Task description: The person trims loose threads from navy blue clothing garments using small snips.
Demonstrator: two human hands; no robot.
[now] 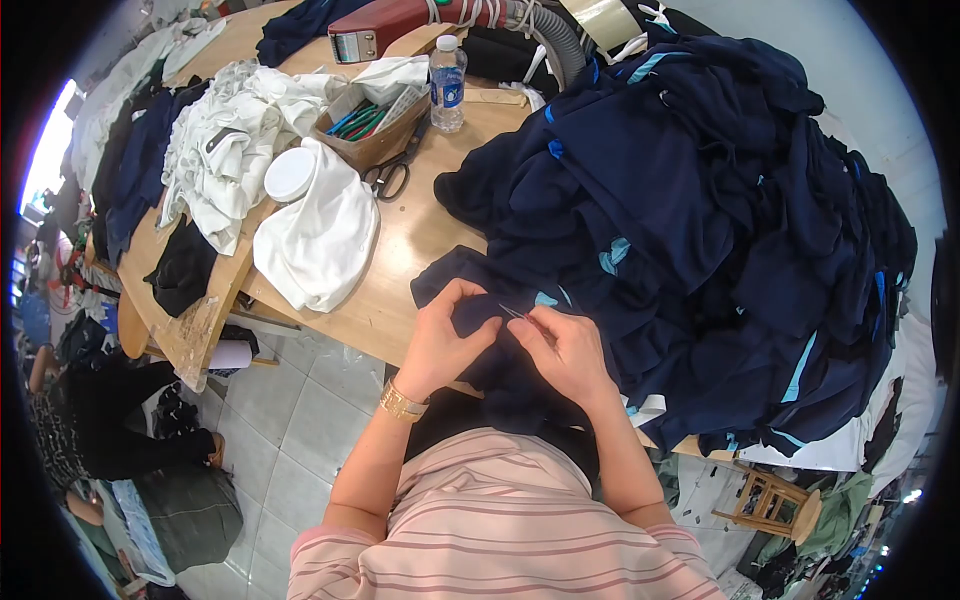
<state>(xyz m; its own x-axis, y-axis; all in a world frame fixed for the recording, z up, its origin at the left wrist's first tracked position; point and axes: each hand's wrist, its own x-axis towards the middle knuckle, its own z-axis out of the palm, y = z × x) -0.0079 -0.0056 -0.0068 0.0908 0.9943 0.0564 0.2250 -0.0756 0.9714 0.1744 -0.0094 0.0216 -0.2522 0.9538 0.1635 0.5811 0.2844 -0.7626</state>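
Note:
My left hand (450, 335) is closed on a piece of navy fabric (475, 315), with thumb and fingers bent round the cloth. Pinched in my right hand (565, 345) is a thin, pointed metal tool (512, 312) that looks like tweezers; it is too small to be sure. Its tip points left, at the cloth beside my left thumb. Light-blue strips (545, 299) show on the fabric just beyond my fingers. This cloth lies against a large heap of navy garments (690, 200) on the right.
On the wooden table (415, 235) are black scissors (388, 180), a water bottle (447, 85), a box of pens (375, 140), a white cloth bundle (320, 240) with a round white lid (289, 175), and white garments (235, 130). Another person (100, 420) is at far left. A wooden stool (770, 505) stands lower right.

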